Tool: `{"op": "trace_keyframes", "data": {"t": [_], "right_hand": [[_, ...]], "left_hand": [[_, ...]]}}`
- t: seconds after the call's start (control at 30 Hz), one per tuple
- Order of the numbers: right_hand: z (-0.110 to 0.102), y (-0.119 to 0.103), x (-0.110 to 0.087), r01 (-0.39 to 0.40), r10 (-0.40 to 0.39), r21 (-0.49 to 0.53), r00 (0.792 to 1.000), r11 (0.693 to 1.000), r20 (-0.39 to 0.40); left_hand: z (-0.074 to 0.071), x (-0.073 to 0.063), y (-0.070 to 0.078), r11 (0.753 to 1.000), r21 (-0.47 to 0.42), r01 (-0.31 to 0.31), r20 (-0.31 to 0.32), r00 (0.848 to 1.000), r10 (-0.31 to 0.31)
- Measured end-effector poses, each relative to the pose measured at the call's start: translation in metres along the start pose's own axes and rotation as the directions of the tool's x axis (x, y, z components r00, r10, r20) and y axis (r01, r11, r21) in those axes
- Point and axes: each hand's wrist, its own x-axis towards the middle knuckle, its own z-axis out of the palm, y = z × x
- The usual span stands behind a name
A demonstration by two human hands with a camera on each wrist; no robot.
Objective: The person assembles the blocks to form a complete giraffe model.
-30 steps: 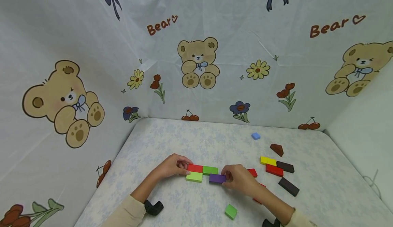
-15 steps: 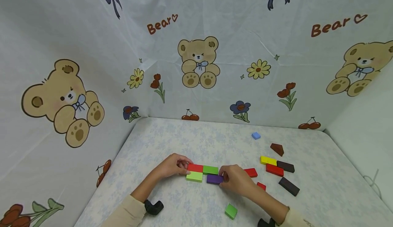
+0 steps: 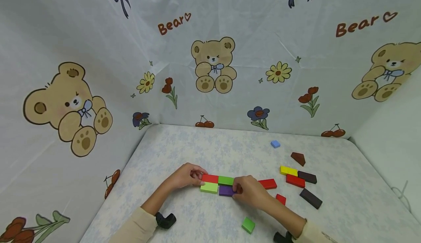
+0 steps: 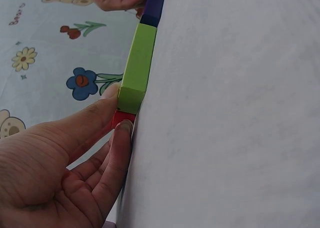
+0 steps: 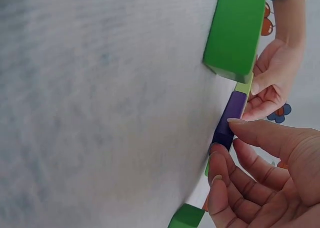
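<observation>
In the head view my left hand (image 3: 185,176) pinches the left end of a red block (image 3: 209,178), its fingertips also touching the corner of a lime-green block (image 4: 137,62). That lime block lies along the red one's near side. A green block (image 3: 226,180) continues the back row to the right. With thumb and fingers my right hand (image 3: 251,191) grips the right end of a purple block (image 5: 231,115). The purple block lies in front of the green one, its left end close beside the lime block. Fingers cover part of its right end.
Right of my right hand lie a red block (image 3: 268,184) and a smaller red piece (image 3: 280,199). Farther right are yellow (image 3: 288,170), red (image 3: 295,181) and dark blocks (image 3: 310,198), plus a brown piece (image 3: 298,158). A blue piece (image 3: 275,144) sits behind; a loose green block (image 3: 248,225) is nearer.
My right hand has slid the purple block left, up to the lime block's end. More of the red pieces beside that hand now shows. The left hand has kept its place.
</observation>
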Motion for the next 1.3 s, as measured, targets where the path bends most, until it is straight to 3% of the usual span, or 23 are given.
{"op": "trace_keyframes", "data": {"t": [0.2,0.83,1.03,1.3], "right_hand": [[0.002,0.000,0.003,0.018,-0.018,-0.012,1.000,1.000,-0.013],[0.000,-0.006,0.005,-0.025,0.025,-0.027,1.000,0.999,-0.010],[-0.013,-0.009,-0.005,-0.064,0.064,-0.020,0.998,0.998,-0.004],[-0.039,-0.004,-0.027,-0.134,0.129,-0.051,0.987,0.990,-0.094]], "left_hand": [[0.000,0.001,0.002,1.000,0.001,0.000,0.003,1.000,0.000],[-0.001,0.003,0.004,1.000,-0.004,-0.009,0.019,1.000,0.009],[-0.001,0.001,0.004,1.000,-0.008,0.006,0.013,1.000,-0.006],[-0.001,0.000,0.002,1.000,-0.006,0.007,0.015,1.000,-0.007]]}}
